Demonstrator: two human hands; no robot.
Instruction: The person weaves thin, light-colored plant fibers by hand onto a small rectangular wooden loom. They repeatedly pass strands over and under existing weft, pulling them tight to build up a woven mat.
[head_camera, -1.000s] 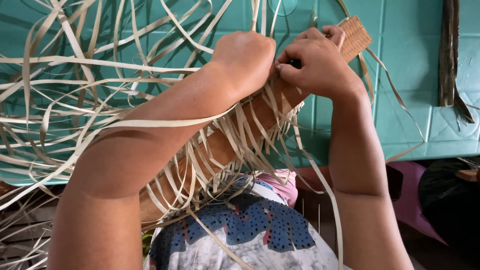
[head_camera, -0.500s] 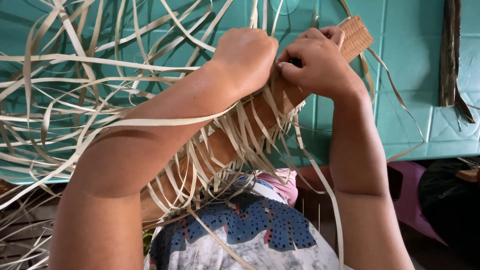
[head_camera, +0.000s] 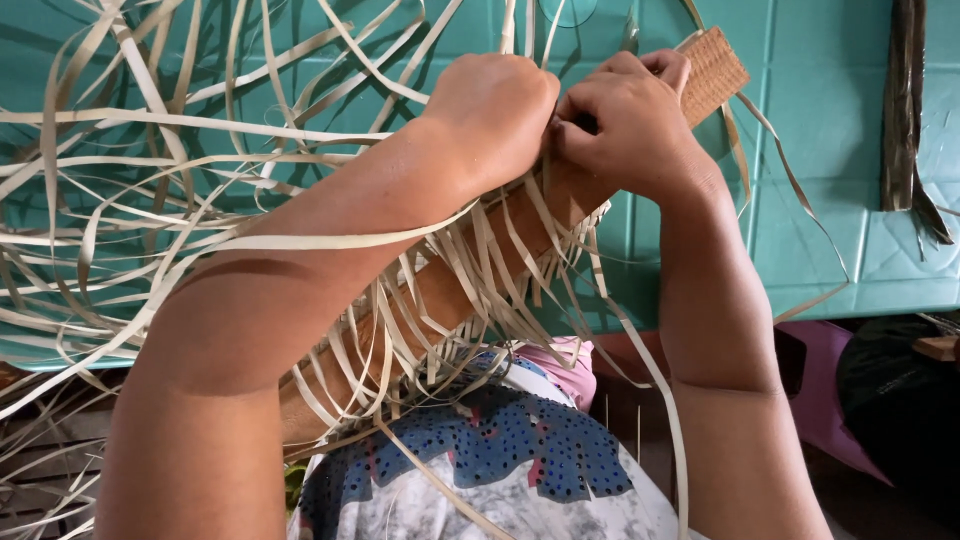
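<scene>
A long brown wooden form (head_camera: 450, 285) slants from my lap up to the right, with a finely woven tan band (head_camera: 712, 70) at its top end. Pale flat strips (head_camera: 160, 190) fan out loose from it on all sides. My left hand (head_camera: 495, 105) is closed over the form near the top, fingers curled around strips. Right beside it, my right hand (head_camera: 625, 115) pinches strips against the woven part, thumb and fingers pressed together. The fingertips of both hands are mostly hidden.
A teal tiled wall (head_camera: 830, 150) fills the background. A dark dried leaf (head_camera: 905, 110) hangs at the right. My patterned shirt (head_camera: 500, 470) is below, and something purple (head_camera: 830, 400) and a dark object (head_camera: 900, 400) lie at lower right.
Both hands stay on the form near its top; the right fingers shift slightly on the strips. Nothing else has visibly moved.
</scene>
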